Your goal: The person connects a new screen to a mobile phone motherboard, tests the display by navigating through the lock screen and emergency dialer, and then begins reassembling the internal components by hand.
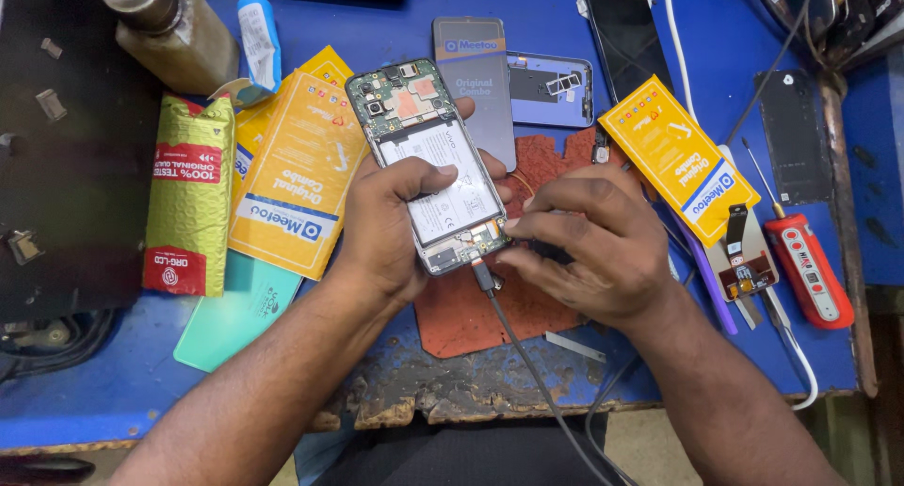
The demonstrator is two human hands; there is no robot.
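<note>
**Opened phone held over bench**

Left hand clamps the back-off smartphone with exposed white battery, fingers wrapped round its edges, above a rust-red work mat. Right hand, fingers curled together, touches the phone's lower corner beside the plugged-in black charging cable. Blue bench beneath.

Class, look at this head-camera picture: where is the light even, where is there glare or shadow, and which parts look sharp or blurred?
Head view: light is even and soft over the blue table; faint glare on the opened phone battery; the left hand and right hand cast only weak shadows; centre is sharp, while the bottle at the corner looks slightly soft.
</note>
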